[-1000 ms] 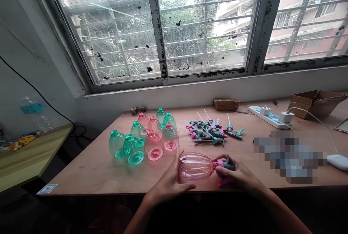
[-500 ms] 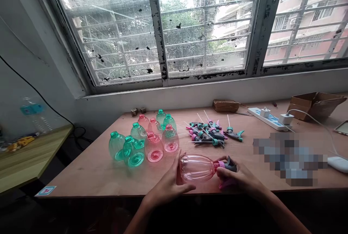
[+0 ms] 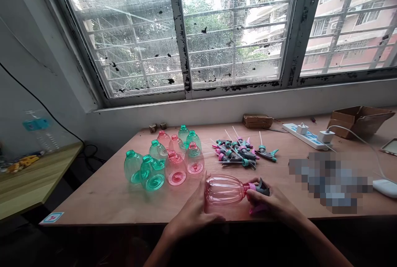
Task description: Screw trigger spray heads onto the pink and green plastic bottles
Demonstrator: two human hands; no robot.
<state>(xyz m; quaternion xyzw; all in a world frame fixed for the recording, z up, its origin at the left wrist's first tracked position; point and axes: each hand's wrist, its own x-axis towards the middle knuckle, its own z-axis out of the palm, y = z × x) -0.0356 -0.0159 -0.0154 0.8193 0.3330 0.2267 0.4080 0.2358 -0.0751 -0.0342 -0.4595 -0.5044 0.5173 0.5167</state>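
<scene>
A clear pink spray bottle [image 3: 225, 190] lies sideways between my hands, near the table's front edge. My left hand [image 3: 195, 207] cups its base, with the fingers behind and the thumb below. At the neck, my right hand [image 3: 274, 200] grips the grey-and-pink spray head [image 3: 260, 188], whose pink collar sits against the bottle's mouth. Part of the head is hidden by my fingers. Open green bottles [image 3: 151, 174] and pink bottles [image 3: 176, 169] stand upright in a group on the left. Behind my hands is a pile of loose spray heads [image 3: 237, 151] with thin white tubes.
A white power strip [image 3: 307, 135] with plugged-in chargers lies at the back right, beside an open cardboard box [image 3: 359, 120]. A small brown box [image 3: 257, 121] rests by the wall. Something blurred out [image 3: 331, 184] lies right of my hands. A white mouse [image 3: 386, 187] is at the far right.
My left thumb has shifted slightly along the underside of the bottle, and the bottle has turned a little. My right hand stays at the spray head. The other bottles and heads have not moved.
</scene>
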